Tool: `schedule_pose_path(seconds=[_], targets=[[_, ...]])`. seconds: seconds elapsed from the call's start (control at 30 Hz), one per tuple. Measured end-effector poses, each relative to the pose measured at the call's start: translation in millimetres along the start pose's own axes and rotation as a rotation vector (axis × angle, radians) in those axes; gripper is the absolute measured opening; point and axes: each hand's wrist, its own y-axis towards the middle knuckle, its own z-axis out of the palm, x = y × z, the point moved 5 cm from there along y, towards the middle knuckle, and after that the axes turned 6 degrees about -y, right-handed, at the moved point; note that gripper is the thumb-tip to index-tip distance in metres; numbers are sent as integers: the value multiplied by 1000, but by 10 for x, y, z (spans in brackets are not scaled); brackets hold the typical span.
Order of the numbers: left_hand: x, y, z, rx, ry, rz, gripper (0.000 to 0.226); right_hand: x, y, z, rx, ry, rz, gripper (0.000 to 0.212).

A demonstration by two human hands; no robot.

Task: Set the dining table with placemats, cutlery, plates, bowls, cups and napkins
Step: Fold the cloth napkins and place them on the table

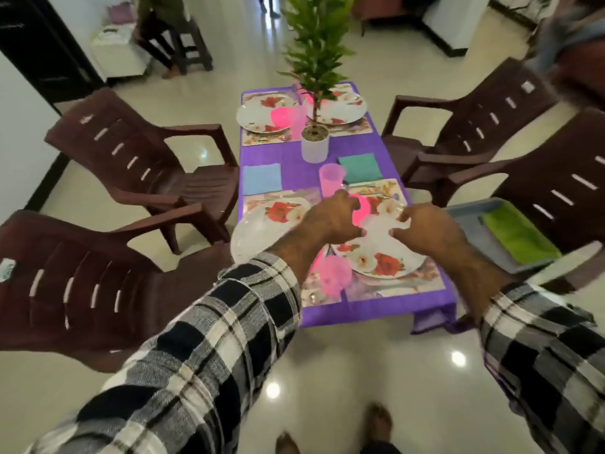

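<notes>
Two hands hover above your near right floral plate (376, 253) on the purple-clothed counter (360, 149): your left hand (330, 217) curls around a pink bowl (361, 213); your right hand (425, 229), fingers curled, holds nothing.

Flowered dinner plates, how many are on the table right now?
4. Two round white flowered plates at the far end, left and right of the potted plant; two at the near end, left and right, partly behind the hands. None seems hidden.
</notes>
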Motion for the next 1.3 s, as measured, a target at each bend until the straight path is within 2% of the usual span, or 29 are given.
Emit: schedule_pose_path(seconds=[0.2,0.27,0.4,0.47,0.53,0.6,0.77,0.93,1.1,1.2,1.3], targets=[[-1015,292,1190,127,-2,51,64,-1683,-413,712,84,109,211,35],[-1389,463,1592,155,-27,43,57,-2173,-556,809,107,152,241,36],[-2206,756,2354,229,-47,25,62,-3269,-664,1104,163,154,272,37],[-2551,892,2652,249,-74,15,59,-3767,-684,1235,182,172,292,46],[-2780,1027,2871,259,-87,3,58,-4017,-720,1172,174,168,308,51],[-2968,1195,3039,260,-81,-10,55,-4225,-699,1071,180,164,340,39],[-3100,1811,3379,286,-149,-67,43,-4729,-321,1106,192,165,356,33],[-3102,2685,3735,298,-212,-120,45,-5213,428,1212,229,141,356,24],[-3040,3658,4196,371,-320,-258,32,-5661,1449,1368,241,142,312,24],[-2961,4148,4475,420,-345,-336,28,-5920,1982,1555,286,171,352,23],[-2859,4673,4746,404,-407,-438,27,-6199,2522,1822,349,187,348,24]])
